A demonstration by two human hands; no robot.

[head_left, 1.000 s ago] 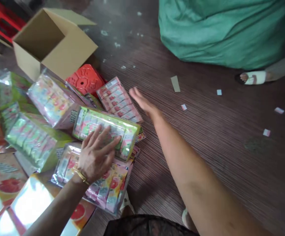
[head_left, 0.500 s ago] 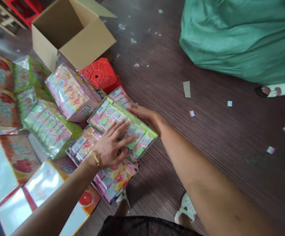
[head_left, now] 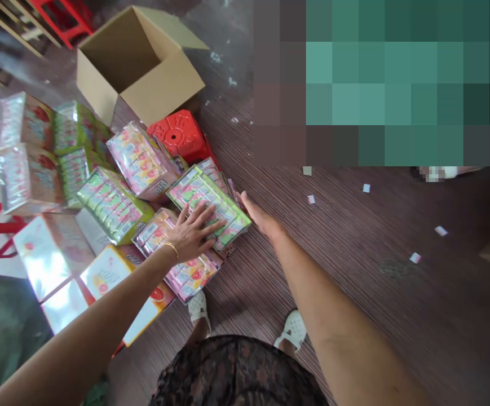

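My left hand, with a gold bracelet at the wrist, lies flat with fingers spread on a green, clear-topped pack of small packets. My right hand is at the pack's right edge, fingers stretched out; whether it touches the pack I cannot tell. Under and beside the green pack are pink-and-orange packs of similar packets. Another pink pack stands tilted behind them, and a green pack leans to its left.
A red stool stands behind the packs, with an open cardboard box beyond it. Fruit-printed cartons are stacked at the left. Small paper scraps lie on the dark floor at the right. A pixelated patch hides the upper right.
My right hand has come out from the green pack's far side to its right edge, its fingers straighter. My left hand stays on top. The view has shifted, showing more at the left.
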